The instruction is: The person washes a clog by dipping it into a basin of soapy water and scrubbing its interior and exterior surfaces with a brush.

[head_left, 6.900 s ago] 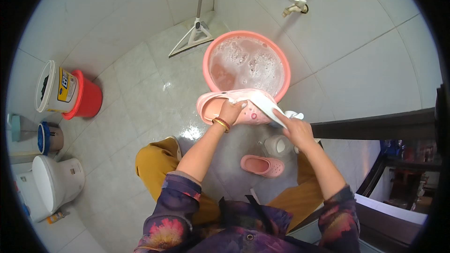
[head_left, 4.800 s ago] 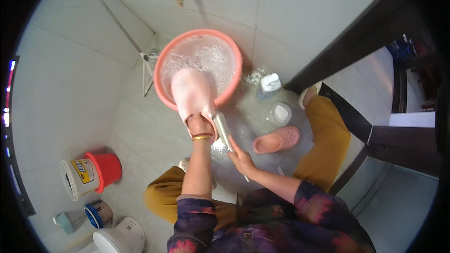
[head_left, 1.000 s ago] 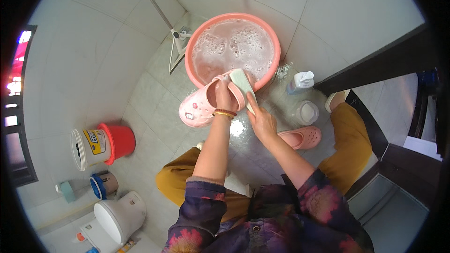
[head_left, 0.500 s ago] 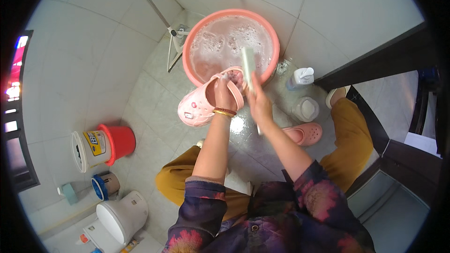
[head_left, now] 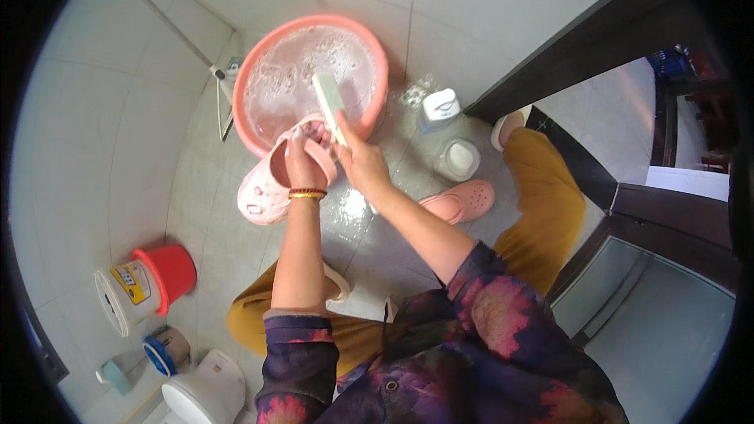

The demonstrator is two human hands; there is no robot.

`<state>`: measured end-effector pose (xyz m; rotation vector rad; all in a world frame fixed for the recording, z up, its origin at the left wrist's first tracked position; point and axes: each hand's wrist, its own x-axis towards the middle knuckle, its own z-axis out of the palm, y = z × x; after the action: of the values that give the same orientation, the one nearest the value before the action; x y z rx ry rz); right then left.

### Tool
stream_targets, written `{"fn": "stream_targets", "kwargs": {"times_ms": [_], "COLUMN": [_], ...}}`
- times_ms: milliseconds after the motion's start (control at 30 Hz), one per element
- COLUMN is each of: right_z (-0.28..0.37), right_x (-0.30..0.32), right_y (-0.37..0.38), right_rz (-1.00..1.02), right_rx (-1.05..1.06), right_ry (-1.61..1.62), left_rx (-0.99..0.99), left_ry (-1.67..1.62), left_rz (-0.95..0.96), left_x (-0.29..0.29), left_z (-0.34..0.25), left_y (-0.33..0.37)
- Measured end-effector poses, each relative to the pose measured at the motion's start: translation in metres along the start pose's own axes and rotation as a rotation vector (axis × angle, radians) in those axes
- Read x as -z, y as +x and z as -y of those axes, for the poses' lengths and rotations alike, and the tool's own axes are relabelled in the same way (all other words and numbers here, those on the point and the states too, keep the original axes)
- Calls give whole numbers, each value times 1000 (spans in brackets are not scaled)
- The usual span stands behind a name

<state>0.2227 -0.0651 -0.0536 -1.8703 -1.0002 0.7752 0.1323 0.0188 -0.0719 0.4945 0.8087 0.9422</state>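
Observation:
My left hand (head_left: 298, 163) is closed and reaches into the opening of a pink clog (head_left: 262, 195), holding it tilted at the near rim of the basin. In my right hand (head_left: 364, 163) is a pale green and white scrubbing brush (head_left: 329, 96), its upper end pointing up over the water. The brush is close to the clog's heel end; whether they touch is hidden by my fingers. Beyond both hands stands a round pink basin (head_left: 382, 78) of sudsy water. A second pink clog (head_left: 472, 201) lies on the floor to the right of my right forearm.
A white bottle (head_left: 440, 108) and a clear tub with white contents (head_left: 458, 159) stand right of the basin. A metal stand (head_left: 169, 21) leans on the left. Further left are a red bucket (head_left: 174, 271), a white pail (head_left: 129, 294) and a toilet (head_left: 206, 392).
The whole view has swung right, so the scene appears further left. Both hands keep their hold on the clog and the brush beside the basin's near rim.

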Motion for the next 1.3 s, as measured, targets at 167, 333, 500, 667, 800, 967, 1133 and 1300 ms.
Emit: {"fn": "stream_targets", "kwargs": {"times_ms": [167, 333, 500, 667, 800, 967, 1133, 1300], "right_z": [-20, 6, -28, -6, -2, -23, -10, -25], "right_x": [-2, 13, -3, 7, 15, 4, 23, 7], "right_y": [-70, -6, -36, -33, 11, -61, -2, -40], "right_rz": [28, 28, 33, 60, 81, 92, 59, 121], "right_rx": [53, -34, 49, -29, -66, -1, -37, -7], "right_ry": [171, 40, 92, 100, -16, 229, 19, 158], "left_rx": [-55, 12, 2, -25, 59, -4, 50, 49], "left_ry": [68, 79, 83, 131, 95, 202, 159, 161], "left_rz": [-14, 33, 57, 37, 59, -28, 30, -40], "left_x": [8, 1, 7, 1, 6, 7, -4, 21], "left_z": [-5, -1, -2, -8, 3, -10, 5, -5], "left_y": [-7, 0, 2, -11, 7, -5, 3, 6]}}
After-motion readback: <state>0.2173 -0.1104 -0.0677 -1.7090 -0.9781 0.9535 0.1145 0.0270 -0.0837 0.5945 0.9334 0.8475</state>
